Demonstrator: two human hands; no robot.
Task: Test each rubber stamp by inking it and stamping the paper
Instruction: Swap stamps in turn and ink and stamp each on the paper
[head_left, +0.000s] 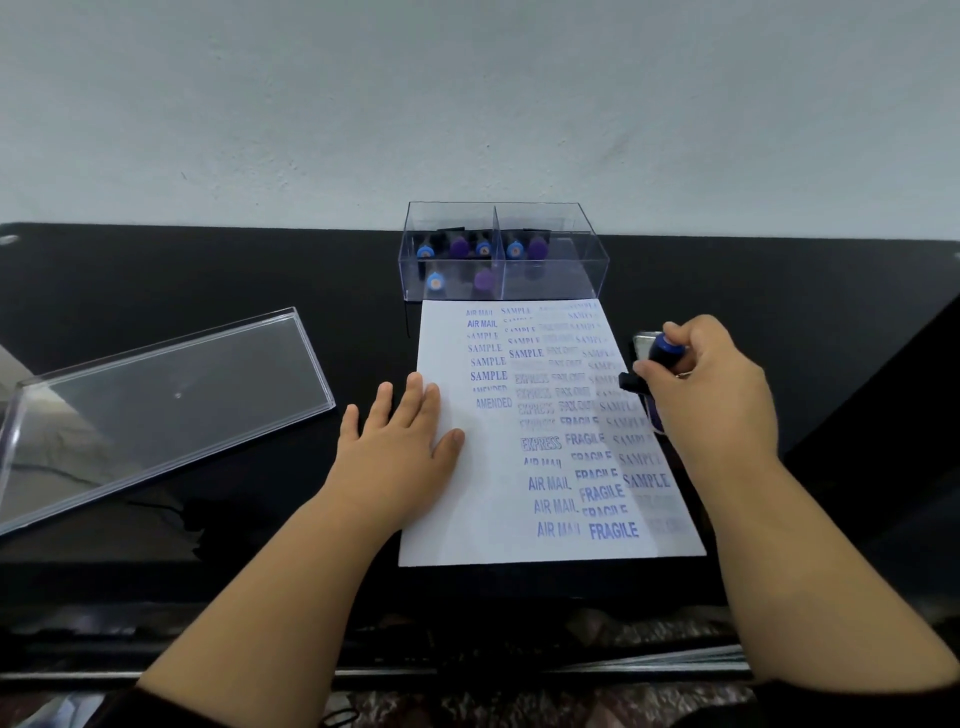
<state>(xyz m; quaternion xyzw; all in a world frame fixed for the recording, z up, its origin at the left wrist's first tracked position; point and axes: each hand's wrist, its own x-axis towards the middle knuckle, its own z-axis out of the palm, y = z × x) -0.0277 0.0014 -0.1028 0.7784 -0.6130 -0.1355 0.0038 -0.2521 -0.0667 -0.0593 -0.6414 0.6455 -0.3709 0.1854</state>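
Black worktop (208, 291) carries everything, with a pale wall behind it. At nine o'clock lies a clear lid (171, 400), tilted and apart from the rest. At the centre sits the paper (467, 509), its long axis running from twelve to six, already crowded with blue prints: SAMPLE, AIR MAIL, EXPRESS, FRAGILE, AMENDED. Only its left margin is bare. At twelve o'clock, touching the paper's far edge, stands a clear box (550, 270) in two compartments; the left one holds five stamps and the right one two, all with blue or purple caps.

Left hand (400, 447) rests flat on the paper's left edge, fingers straight and spread, pinning the sheet. Right hand (711, 384) is at three o'clock, just off the paper's right edge, its fingers curled round a stamp (662, 353) with a dark blue handle; the black base points toward nine o'clock and slightly down, so the stamp lies tilted rather than upright. Under and behind that hand shows a sliver of what is probably the ink pad (641, 340), mostly hidden.

The stamp seems to be at the inking step. From there the free paper lies toward nine o'clock, across the printed columns, so the right hand, the nearer one, would carry it leftward.
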